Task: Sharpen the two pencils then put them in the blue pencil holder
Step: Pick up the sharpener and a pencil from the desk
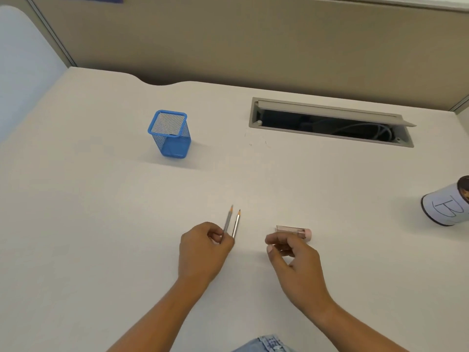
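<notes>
Two grey pencils (232, 222) with pointed tips stick up and away from my left hand (203, 250), which is closed around their lower ends near the middle of the desk. A clear tube-shaped sharpener with a pink end (295, 231) lies on the desk just beyond my right hand (294, 260). The right hand's fingers are curled loosely beside the sharpener, and I cannot tell whether they touch it. The blue mesh pencil holder (170, 134) stands upright at the far left, with nothing visible inside.
An open cable hatch (330, 123) is set into the desk (101, 224) at the far right. A white-wrapped can marked "B" (449, 204) stands at the right edge. A beige partition wall runs behind the desk.
</notes>
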Motion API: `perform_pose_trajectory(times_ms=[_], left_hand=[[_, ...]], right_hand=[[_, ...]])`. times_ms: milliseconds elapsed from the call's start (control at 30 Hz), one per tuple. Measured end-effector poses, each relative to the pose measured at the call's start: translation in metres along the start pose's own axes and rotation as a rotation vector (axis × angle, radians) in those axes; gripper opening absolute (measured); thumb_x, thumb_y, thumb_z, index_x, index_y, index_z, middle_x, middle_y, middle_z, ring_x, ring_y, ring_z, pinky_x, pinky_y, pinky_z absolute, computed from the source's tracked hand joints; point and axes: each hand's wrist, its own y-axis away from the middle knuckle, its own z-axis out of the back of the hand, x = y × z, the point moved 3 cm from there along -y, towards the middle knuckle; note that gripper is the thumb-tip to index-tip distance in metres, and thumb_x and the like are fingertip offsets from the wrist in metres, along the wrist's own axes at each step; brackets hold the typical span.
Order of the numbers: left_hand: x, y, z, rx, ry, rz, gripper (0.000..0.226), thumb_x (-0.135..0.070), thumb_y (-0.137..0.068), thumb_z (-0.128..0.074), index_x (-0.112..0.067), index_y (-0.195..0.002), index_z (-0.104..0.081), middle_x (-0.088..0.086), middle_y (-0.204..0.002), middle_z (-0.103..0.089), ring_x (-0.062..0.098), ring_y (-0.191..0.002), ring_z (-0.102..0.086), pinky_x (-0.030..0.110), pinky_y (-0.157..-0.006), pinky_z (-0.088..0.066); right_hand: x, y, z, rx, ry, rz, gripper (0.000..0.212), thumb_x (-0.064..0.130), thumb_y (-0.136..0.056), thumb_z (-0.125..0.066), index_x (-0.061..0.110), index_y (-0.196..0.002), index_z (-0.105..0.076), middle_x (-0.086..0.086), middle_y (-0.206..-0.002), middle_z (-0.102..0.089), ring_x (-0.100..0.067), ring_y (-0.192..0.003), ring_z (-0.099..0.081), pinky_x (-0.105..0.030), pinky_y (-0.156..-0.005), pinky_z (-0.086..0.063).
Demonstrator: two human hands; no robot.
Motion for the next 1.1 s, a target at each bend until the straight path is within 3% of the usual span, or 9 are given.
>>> perform_pose_trajectory(times_ms=[133, 233, 333, 433, 533, 633, 767, 900, 1100], left_hand=[[-0.032, 0.022, -0.011, 0.139, 0.131, -0.147, 0.006, -0.02, -0.071, -0.075, -0.023, -0.072, -0.069, -0.007, -0.065, -0.068, 0.002, -0.052, -0.056, 0.012, -0.054, -0.047], [-0.054, 0.034, -0.027, 0.291, 0.138, -0.272, 0.004, -0.023, -0.073, -0.073, -0.023, -0.076, -0.071, -0.008, -0.066, -0.067, 0.003, -0.054, -0.056, 0.018, -0.055, -0.051], [-0.068, 0.04, -0.043, 0.404, 0.081, -0.369, 0.01, -0.032, -0.077, -0.067, -0.025, -0.082, -0.072, -0.011, -0.074, -0.069, 0.005, -0.062, -0.06, 0.028, -0.063, -0.056], [-0.08, 0.038, -0.06, 0.462, -0.121, -0.564, 0.014, -0.039, -0.088, -0.06, -0.03, -0.095, -0.069, -0.014, -0.09, -0.068, 0.006, -0.078, -0.062, 0.027, -0.07, -0.053], [-0.087, 0.027, -0.086, 0.406, -0.368, -0.823, 0.025, -0.028, -0.099, -0.045, -0.022, -0.118, -0.06, -0.002, -0.11, -0.065, 0.02, -0.097, -0.06, 0.036, -0.083, -0.048], [-0.083, 0.011, -0.111, 0.357, -0.582, -0.932, 0.034, -0.03, -0.099, -0.042, -0.017, -0.128, -0.055, 0.002, -0.131, -0.056, 0.025, -0.12, -0.051, 0.038, -0.095, -0.039], [-0.075, 0.0, -0.125, 0.367, -0.66, -0.951, 0.031, -0.035, -0.099, -0.045, -0.02, -0.118, -0.064, -0.003, -0.133, -0.055, 0.019, -0.135, -0.038, 0.033, -0.102, -0.031], [-0.07, 0.006, -0.115, 0.432, -0.525, -0.831, 0.02, -0.033, -0.094, -0.056, -0.026, -0.111, -0.062, -0.007, -0.112, -0.065, 0.017, -0.112, -0.055, 0.03, -0.092, -0.041], [-0.078, 0.044, -0.049, 0.556, 0.169, -0.434, 0.025, -0.021, -0.082, -0.075, -0.03, -0.1, -0.06, -0.019, -0.1, -0.07, 0.0, -0.1, -0.063, 0.017, -0.088, -0.048]], right_hand=[[0.01, -0.008, 0.001, 0.045, -0.175, -0.165, 0.015, 0.021, -0.094, -0.064, 0.027, -0.102, -0.076, 0.022, -0.091, -0.074, -0.002, -0.092, -0.068, -0.027, -0.088, -0.056], [0.019, -0.008, 0.009, 0.06, -0.287, -0.183, 0.023, 0.019, -0.096, -0.062, 0.032, -0.088, -0.079, 0.021, -0.091, -0.076, -0.001, -0.095, -0.069, -0.035, -0.093, -0.054], [0.016, -0.003, 0.026, -0.001, -0.36, -0.198, 0.021, 0.013, -0.096, -0.061, 0.024, -0.094, -0.079, 0.01, -0.093, -0.08, -0.009, -0.095, -0.074, -0.034, -0.095, -0.054], [0.005, 0.004, 0.049, -0.123, -0.392, -0.215, 0.019, 0.013, -0.097, -0.058, 0.019, -0.099, -0.076, 0.007, -0.092, -0.08, -0.008, -0.088, -0.075, -0.027, -0.084, -0.056], [-0.013, 0.011, 0.073, -0.238, -0.382, -0.258, 0.02, 0.016, -0.099, -0.056, 0.022, -0.1, -0.075, 0.007, -0.081, -0.078, -0.004, -0.072, -0.068, -0.026, -0.078, -0.054], [-0.029, 0.02, 0.089, -0.275, -0.371, -0.31, 0.023, 0.018, -0.1, -0.054, 0.027, -0.101, -0.075, 0.006, -0.073, -0.069, -0.008, -0.068, -0.061, -0.029, -0.078, -0.052], [-0.038, 0.029, 0.099, -0.254, -0.318, -0.335, 0.03, 0.014, -0.102, -0.049, 0.032, -0.102, -0.073, 0.013, -0.067, -0.062, -0.008, -0.058, -0.05, -0.034, -0.071, -0.048], [-0.03, 0.036, 0.102, -0.216, -0.284, -0.338, 0.03, 0.012, -0.101, -0.051, 0.033, -0.105, -0.072, 0.015, -0.07, -0.066, -0.005, -0.057, -0.051, -0.032, -0.07, -0.049], [0.017, 0.051, 0.109, -0.116, -0.329, -0.281, 0.014, 0.006, -0.086, -0.071, 0.018, -0.092, -0.073, -0.005, -0.078, -0.078, -0.011, -0.061, -0.065, -0.029, -0.069, -0.052]])
